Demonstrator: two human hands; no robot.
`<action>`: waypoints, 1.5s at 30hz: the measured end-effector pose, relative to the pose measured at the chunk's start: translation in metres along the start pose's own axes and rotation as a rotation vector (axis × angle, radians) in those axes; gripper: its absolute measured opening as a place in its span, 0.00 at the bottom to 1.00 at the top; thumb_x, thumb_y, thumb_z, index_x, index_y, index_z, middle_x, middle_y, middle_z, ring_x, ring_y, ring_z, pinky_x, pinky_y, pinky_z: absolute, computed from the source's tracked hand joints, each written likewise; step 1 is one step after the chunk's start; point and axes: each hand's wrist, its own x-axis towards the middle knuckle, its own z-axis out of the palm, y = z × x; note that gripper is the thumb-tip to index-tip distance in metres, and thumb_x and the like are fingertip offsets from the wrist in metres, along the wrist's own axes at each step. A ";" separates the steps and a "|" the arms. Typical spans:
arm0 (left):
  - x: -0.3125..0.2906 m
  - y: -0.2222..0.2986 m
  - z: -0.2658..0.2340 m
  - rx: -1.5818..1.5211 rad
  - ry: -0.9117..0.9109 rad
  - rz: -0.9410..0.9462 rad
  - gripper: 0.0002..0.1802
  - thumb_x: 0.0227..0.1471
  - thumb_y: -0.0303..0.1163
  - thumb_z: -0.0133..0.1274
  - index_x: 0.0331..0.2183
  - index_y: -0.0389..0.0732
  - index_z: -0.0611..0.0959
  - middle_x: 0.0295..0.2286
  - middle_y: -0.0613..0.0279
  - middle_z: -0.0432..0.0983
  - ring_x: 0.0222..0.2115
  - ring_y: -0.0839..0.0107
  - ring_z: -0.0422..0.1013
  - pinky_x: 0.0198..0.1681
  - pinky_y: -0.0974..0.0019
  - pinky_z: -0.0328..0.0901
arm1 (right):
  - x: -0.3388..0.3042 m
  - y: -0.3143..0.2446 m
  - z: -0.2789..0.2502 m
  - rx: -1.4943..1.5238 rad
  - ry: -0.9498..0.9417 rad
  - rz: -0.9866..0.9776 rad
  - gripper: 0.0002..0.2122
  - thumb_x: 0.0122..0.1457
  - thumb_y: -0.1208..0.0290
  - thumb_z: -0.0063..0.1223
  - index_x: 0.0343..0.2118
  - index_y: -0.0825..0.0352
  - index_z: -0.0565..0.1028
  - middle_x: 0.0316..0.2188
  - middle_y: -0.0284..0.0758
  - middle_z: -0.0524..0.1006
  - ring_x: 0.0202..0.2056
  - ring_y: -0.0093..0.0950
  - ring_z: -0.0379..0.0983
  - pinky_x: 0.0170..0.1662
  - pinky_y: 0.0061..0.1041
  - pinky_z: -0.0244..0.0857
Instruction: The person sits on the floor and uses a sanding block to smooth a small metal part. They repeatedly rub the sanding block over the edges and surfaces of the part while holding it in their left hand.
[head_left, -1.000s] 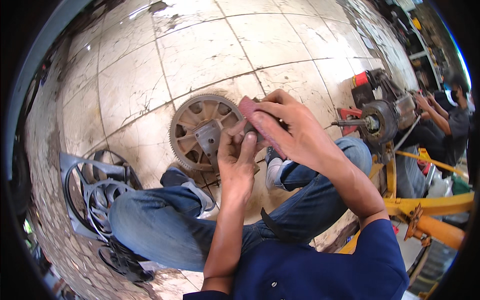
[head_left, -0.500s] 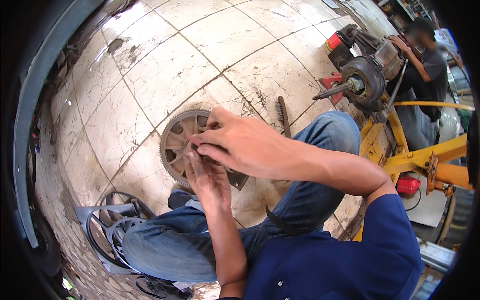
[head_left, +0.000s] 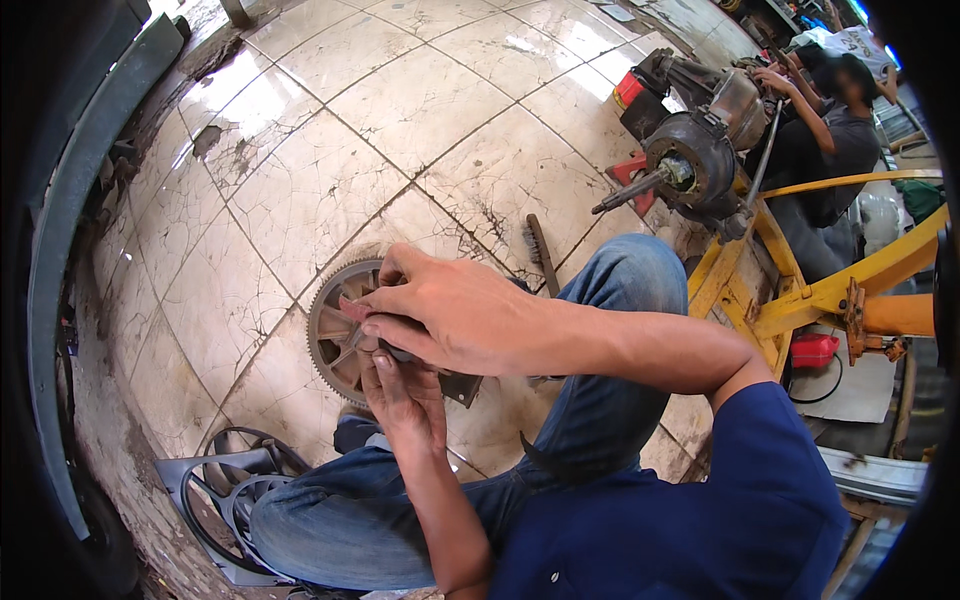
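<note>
Head view: a grey beam (head_left: 52, 290) curves down the far left. Next, low in the picture, a fan (head_left: 245, 495) in its frame lies beside the person's bent left leg. Right of it a gear wheel (head_left: 327, 345) lies flat on the tiled floor (head_left: 250, 240), its spokes and left rim in sight and the rest covered by the hands. Over the wheel, a strip of red sandpaper (head_left: 352, 308) juts from the pinched thumb and fingers of the right hand (head_left: 450, 305), which reaches across from the right. Just below, the left hand (head_left: 405, 395) points up with bent fingers around a small dark part (head_left: 400, 353), mostly hidden by the right hand; whether sandpaper and part touch cannot be told. A plate (head_left: 460, 388) shows one corner beside the left hand. Farther right, a brush (head_left: 540, 255) lies near the raised right knee (head_left: 635, 290). Beyond stand a hub (head_left: 690, 165) with a jutting shaft and a yellow frame (head_left: 770, 300); at the far right a co-worker (head_left: 840, 145) in grey sits behind the hub.
</note>
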 end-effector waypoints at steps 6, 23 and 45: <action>0.005 0.002 -0.006 -0.040 0.034 -0.039 0.30 0.63 0.42 0.43 0.61 0.41 0.58 0.58 0.56 0.57 0.57 0.64 0.60 0.58 0.59 0.60 | -0.001 0.000 0.010 0.000 -0.030 -0.017 0.13 0.61 0.62 0.49 0.41 0.65 0.77 0.39 0.43 0.71 0.31 0.43 0.73 0.36 0.36 0.69; 0.007 0.005 -0.003 -0.133 0.090 -0.034 0.16 0.63 0.37 0.45 0.47 0.39 0.70 0.44 0.60 0.71 0.43 0.71 0.71 0.45 0.67 0.68 | 0.006 -0.003 0.003 -0.021 -0.095 0.057 0.13 0.60 0.61 0.50 0.38 0.66 0.78 0.36 0.45 0.73 0.34 0.44 0.74 0.37 0.37 0.67; 0.007 0.014 0.007 -0.127 -0.005 -0.036 0.25 0.61 0.24 0.43 0.58 0.32 0.62 0.53 0.45 0.65 0.50 0.57 0.69 0.53 0.63 0.67 | 0.017 0.002 -0.020 -0.046 0.092 0.080 0.13 0.60 0.64 0.50 0.41 0.69 0.77 0.31 0.42 0.74 0.31 0.40 0.73 0.34 0.32 0.66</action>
